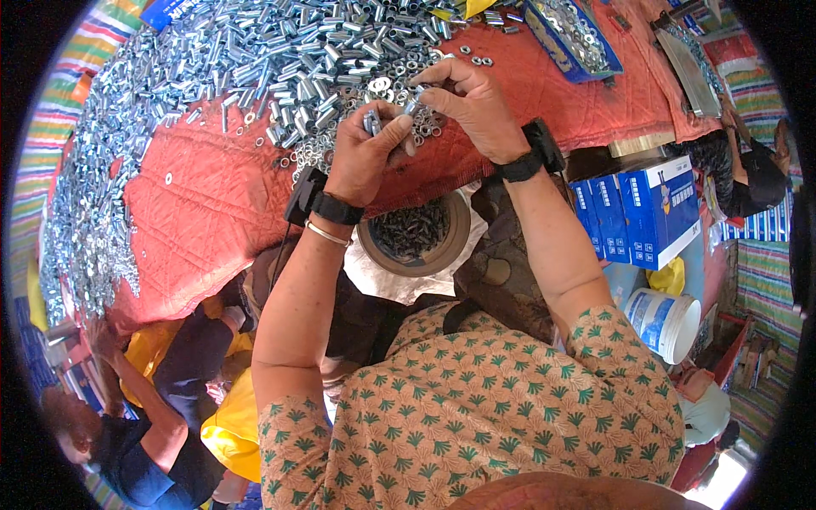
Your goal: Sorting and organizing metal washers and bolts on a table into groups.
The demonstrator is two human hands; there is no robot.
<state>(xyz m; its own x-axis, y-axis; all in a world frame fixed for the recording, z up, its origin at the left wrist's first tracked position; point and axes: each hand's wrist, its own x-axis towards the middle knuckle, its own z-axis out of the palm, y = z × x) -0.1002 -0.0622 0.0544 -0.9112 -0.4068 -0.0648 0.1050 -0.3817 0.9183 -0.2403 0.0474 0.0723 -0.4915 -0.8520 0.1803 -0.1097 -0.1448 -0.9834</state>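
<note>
Above the near edge of the red cloth (200, 212): both bare hands are raised close together, a little right of the main heap.
Left hand (361, 161): fingers curled around a silver sleeve (371, 123), its end showing between them; thumb bent across toward the other hand.
Right hand (476, 106): thumb and forefinger pinching a small bright metal piece (412, 105); whether the left thumb also touches its lower end, cannot tell.
Wrists: black strap (337, 209) on the left, with a pale bangle (328, 234) beside it; another black strap (519, 167) on the right.
Sleeve heap (314, 55): loose silver cylinders, spread from the far edge down the cloth's left side.
Washers (313, 155): scattered rings near the near edge, just beside and below the left hand.
Blue tray (588, 75): toward the far right corner, filled with small flat metal parts.
Bowl (368, 249): below the near edge, between the person's knees, holding dark small pieces.
Right of the knees: blue boxes (654, 212) in a row; white bucket (680, 330) tilted nearby.
Left end of cloth: a co-worker's hand (102, 342) at the near left corner.
</note>
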